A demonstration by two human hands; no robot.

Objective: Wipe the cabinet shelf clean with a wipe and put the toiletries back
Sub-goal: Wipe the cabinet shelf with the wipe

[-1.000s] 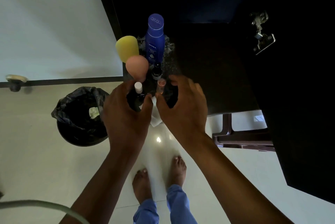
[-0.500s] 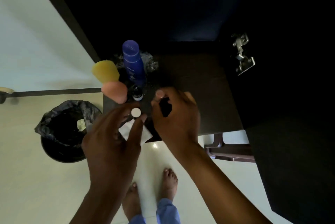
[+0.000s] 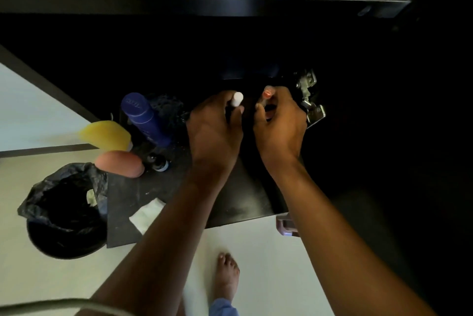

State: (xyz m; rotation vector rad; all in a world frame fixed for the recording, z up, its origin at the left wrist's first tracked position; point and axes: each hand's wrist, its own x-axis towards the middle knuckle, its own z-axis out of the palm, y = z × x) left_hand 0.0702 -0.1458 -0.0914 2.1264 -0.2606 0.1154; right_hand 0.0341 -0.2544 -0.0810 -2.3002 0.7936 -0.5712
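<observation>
Blurred, unreadable label on blue bottle [image 3: 146, 117]; both hands [image 3: 245, 121] grip small bottles.

Dark blue spray can [image 3: 144, 118], yellow sponge [image 3: 107, 134], pink sponge [image 3: 120, 163], white wipe [image 3: 147, 215] on the black shelf [image 3: 238, 203], black bin bag [image 3: 61, 203], white-capped bottle [image 3: 236, 99], pink-capped bottle [image 3: 268, 92].

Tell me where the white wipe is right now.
The white wipe lies flat near the front edge of the dark shelf, just left of the left forearm and right of the black bin.
</observation>
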